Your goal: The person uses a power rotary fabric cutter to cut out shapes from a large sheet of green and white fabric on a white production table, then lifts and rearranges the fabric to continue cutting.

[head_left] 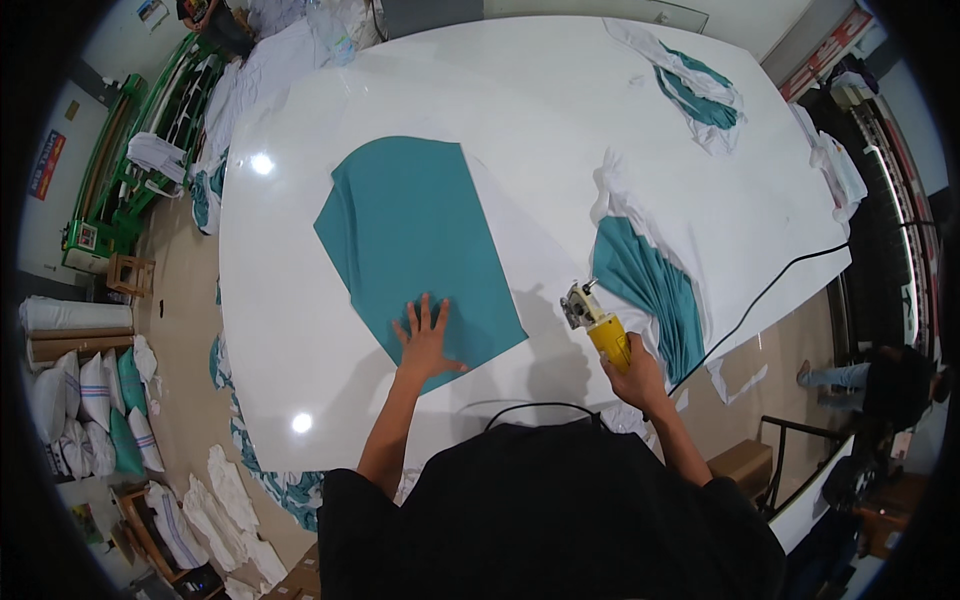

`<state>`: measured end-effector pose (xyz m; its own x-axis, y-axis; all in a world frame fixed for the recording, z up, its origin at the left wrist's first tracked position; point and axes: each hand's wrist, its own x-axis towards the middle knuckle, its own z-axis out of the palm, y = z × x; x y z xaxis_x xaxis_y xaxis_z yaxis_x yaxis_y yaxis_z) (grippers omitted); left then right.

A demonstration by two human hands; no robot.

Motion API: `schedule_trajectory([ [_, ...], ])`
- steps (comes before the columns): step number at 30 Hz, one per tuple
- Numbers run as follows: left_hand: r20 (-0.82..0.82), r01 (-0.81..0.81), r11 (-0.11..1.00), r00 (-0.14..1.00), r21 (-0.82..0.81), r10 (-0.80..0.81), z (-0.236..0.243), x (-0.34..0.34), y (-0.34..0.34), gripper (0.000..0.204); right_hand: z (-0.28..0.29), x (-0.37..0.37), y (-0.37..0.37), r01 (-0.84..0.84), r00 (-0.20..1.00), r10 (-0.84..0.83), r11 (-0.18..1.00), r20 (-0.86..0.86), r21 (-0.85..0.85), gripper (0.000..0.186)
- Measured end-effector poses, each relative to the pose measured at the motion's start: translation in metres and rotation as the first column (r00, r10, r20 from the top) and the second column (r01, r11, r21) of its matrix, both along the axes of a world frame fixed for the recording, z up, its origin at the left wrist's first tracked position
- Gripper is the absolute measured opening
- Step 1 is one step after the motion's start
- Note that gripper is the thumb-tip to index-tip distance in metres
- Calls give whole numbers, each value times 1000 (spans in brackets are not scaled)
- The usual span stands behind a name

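Observation:
A large teal fabric panel [420, 230] with a curved far edge lies on the white table [530, 90]; its left side is creased. My left hand [428, 348] presses on its near part, fingers spread flat. My right hand [637, 378] grips a yellow electric fabric cutter [607, 338] by its body. The cutter's metal head points away from me, to the right of the panel and apart from it. Just beyond and right of the cutter lies a bunched teal fabric piece [648, 290] with white material along it.
Another heap of teal and white scraps [700, 88] lies at the far right of the table. A black power cord [760, 300] crosses the right edge. Stuffed sacks [95, 390] stand on the left floor. One person [890, 395] is at the right, another [215, 25] at the far left.

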<state>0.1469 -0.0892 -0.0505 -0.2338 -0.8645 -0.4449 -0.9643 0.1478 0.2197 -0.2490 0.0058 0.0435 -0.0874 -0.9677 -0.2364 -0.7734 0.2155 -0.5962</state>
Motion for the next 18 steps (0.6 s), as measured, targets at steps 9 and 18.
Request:
schedule_trajectory([
  [9,-89,-89,994,993,-64,83,-14,24,43,148,1,43,91,-135,978,153,983,-139,126,56],
  [18,-107,-108,994,989,-34,104,-18,27,44,148,-23,72,99,-138,985,150,982,-86,133,58],
])
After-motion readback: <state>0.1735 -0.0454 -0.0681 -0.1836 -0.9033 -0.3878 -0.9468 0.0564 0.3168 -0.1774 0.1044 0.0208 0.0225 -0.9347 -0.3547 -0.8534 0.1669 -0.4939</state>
